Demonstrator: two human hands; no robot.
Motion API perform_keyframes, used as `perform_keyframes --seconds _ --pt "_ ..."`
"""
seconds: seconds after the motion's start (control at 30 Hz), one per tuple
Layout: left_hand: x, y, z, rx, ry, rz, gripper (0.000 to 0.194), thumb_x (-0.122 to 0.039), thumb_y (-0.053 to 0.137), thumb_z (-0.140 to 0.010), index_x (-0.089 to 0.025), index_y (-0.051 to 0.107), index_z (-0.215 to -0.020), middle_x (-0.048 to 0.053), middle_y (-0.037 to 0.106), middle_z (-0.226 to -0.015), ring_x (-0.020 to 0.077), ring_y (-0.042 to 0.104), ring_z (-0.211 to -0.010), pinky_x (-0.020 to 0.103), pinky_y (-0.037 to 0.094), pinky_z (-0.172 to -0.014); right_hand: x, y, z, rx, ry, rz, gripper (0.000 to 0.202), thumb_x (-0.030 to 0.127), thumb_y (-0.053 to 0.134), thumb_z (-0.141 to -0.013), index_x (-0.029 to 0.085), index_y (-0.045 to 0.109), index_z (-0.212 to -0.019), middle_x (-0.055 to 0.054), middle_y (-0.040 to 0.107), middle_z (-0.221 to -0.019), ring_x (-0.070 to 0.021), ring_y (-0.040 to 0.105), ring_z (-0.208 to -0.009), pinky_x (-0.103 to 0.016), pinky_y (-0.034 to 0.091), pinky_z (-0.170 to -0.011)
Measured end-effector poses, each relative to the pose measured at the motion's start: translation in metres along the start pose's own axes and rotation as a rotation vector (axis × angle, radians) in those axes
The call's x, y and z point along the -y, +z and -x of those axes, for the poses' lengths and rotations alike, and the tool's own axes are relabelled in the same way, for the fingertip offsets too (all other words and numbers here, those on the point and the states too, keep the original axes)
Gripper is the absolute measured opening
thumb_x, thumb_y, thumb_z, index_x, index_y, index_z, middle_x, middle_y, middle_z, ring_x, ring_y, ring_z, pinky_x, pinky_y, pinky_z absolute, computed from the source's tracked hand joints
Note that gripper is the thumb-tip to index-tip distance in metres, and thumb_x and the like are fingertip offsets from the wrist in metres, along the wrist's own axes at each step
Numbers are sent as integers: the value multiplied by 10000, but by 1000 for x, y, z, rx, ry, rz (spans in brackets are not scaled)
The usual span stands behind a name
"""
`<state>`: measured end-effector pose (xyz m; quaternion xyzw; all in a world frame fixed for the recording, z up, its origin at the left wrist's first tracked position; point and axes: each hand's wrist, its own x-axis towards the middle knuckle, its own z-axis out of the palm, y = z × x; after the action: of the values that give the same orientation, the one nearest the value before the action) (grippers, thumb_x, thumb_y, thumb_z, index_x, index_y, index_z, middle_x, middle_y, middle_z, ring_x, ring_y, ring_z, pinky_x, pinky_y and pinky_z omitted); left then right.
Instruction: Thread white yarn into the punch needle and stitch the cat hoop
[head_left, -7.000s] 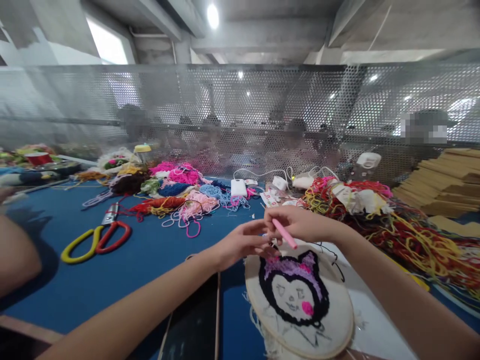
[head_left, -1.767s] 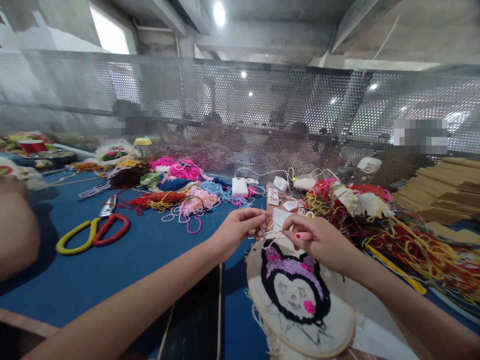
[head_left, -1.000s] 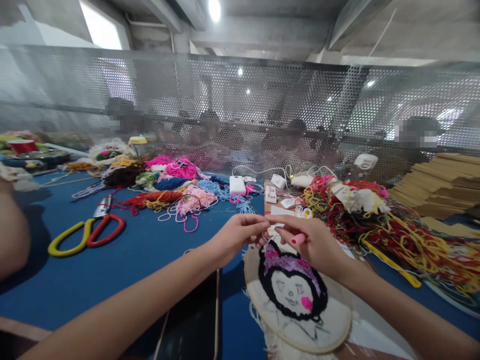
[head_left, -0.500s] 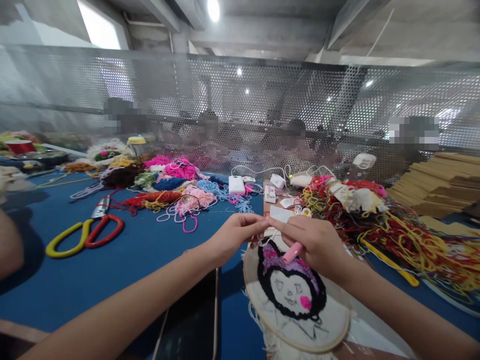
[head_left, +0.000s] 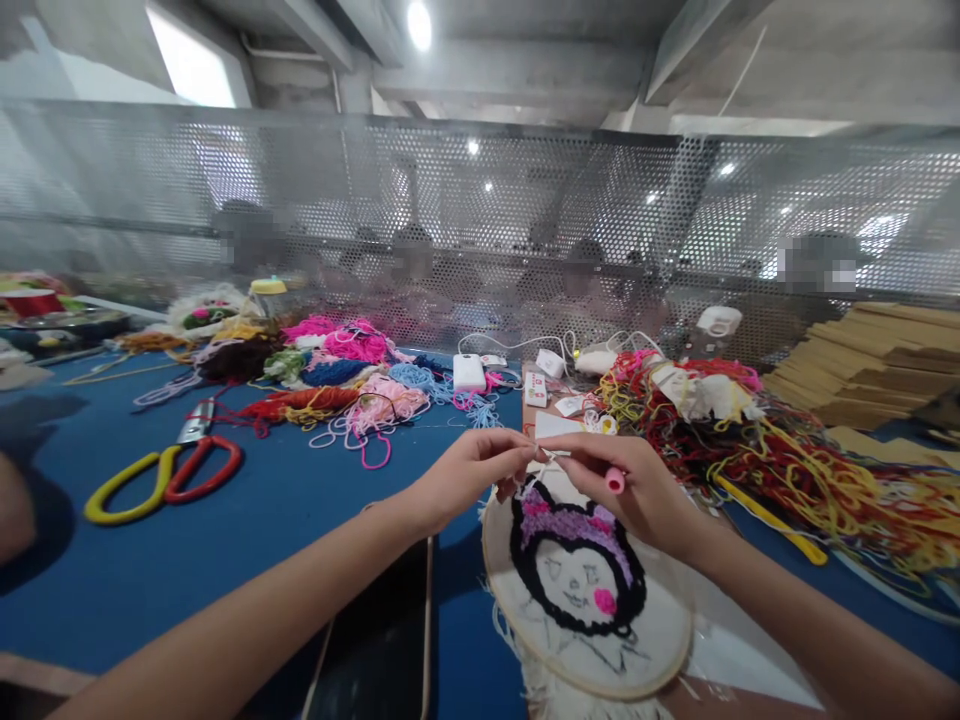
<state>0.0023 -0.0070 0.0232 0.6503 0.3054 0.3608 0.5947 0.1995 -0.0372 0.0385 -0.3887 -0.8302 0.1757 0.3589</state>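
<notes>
My left hand [head_left: 476,475] is closed in a pinch on a thin white yarn [head_left: 545,465], just above the top edge of an embroidery hoop. My right hand [head_left: 637,490] faces it, fingertips almost touching the left ones. It is closed around a pink-handled punch needle [head_left: 615,481], whose handle end points toward me; the tip is hidden between the fingers. Below both hands lies the round wooden hoop [head_left: 679,655] with white cloth [head_left: 645,650]. The cloth carries a black-outlined character with a purple band, a pink cheek and pencil-drawn facial lines.
Yellow-and-red-handled scissors [head_left: 161,480] lie on the blue table [head_left: 300,530] at left. Yarn bundles [head_left: 337,375] lie behind, with a tangled heap [head_left: 750,440] at right. A dark phone-like slab [head_left: 375,640], yellow tool [head_left: 772,520], cardboard stack [head_left: 885,360] and mesh partition [head_left: 480,220] surround them.
My right hand has turned so the pink handle now points toward me rather than down-left over the cloth. More white yarn shows between my fingertips. The view has shifted slightly.
</notes>
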Motion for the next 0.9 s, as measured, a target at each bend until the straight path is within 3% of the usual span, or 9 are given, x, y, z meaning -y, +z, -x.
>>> perform_keyframes --seconds 0.2,0.43,0.6,0.8,0.9 --pt "-4 -2 3 149 -88 88 227 -392 536 -844 -176 543 -775 15 620 -735 69 492 -508 199 284 -428 1 -7 -2 51 -41 -63 260 156 474 -818 200 691 -955 17 569 -644 -89 409 -527 -211 353 -513" --pt "-3 -13 0 249 -149 38 291 -443 514 -849 -183 494 -721 -61 438 -520 58 356 -432 195 267 -419 -6 -13 1 237 -45 -139 269 153 447 -846 195 694 -945 17 543 -616 -98 421 -552 -212 357 -532" --pt "-3 -21 -4 231 -104 -77 285 -434 544 -824 -172 523 -712 -63 428 -515 51 326 -419 200 241 -419 -6 -11 1 293 -56 -88 297 104 462 -798 202 694 -955 12 596 -664 -99 461 -576 -215 374 -575" --pt "-6 -23 -5 212 -103 -211 280 -438 585 -786 -159 586 -767 -72 413 -521 51 311 -437 206 214 -433 -7 -7 -1 310 -10 7 300 55 443 -761 177 677 -904 47 498 -519 -88 391 -487 -208 344 -550" --pt "-7 -23 -6 134 2 -345 244 -392 592 -788 -153 622 -751 -49 467 -574 64 368 -505 211 271 -485 -11 -6 -1 283 22 86 326 29 470 -718 190 666 -923 59 470 -519 -85 382 -491 -200 307 -530"
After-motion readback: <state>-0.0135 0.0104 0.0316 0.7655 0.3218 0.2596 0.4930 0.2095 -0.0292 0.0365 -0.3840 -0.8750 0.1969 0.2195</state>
